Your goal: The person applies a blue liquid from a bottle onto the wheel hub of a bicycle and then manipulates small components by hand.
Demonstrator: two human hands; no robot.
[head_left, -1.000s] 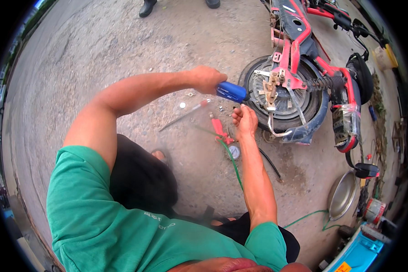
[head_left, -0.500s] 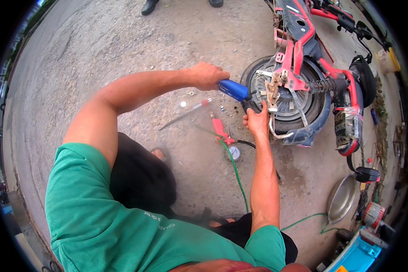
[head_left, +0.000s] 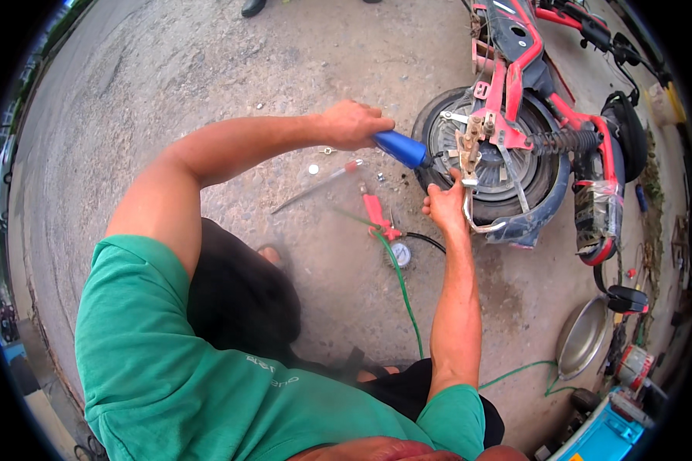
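My left hand (head_left: pixel 354 124) grips a blue squeeze bottle (head_left: pixel 400 149), tipped down to the right with its dark nozzle at the tire (head_left: pixel 426 117) beside the hub (head_left: pixel 444 140). Just below the nozzle, my right hand (head_left: pixel 446 201) is at the wheel's lower left, fingers apart, one raised beside a rusty bracket (head_left: pixel 469 157). The wheel belongs to a red-and-black two-wheeler (head_left: pixel 515 77) lying on its side. Near my hands on the concrete lie a long metal rod with a red end (head_left: pixel 311 188) and a red inflator (head_left: pixel 374 213) with a gauge (head_left: pixel 400 254) and green hose (head_left: pixel 407 300).
A person's dark boot (head_left: pixel 252 7) shows at the top edge. At the lower right are a steel basin (head_left: pixel 580 338), a red-and-silver can (head_left: pixel 634 365) and a turquoise box (head_left: pixel 615 422). A yellow container (head_left: pixel 667 104) stands at the far right.
My right hand has moved right, closer to the hub and bracket, with a finger now raised beside it. The bottle stays at the wheel. The whole view has shifted slightly.
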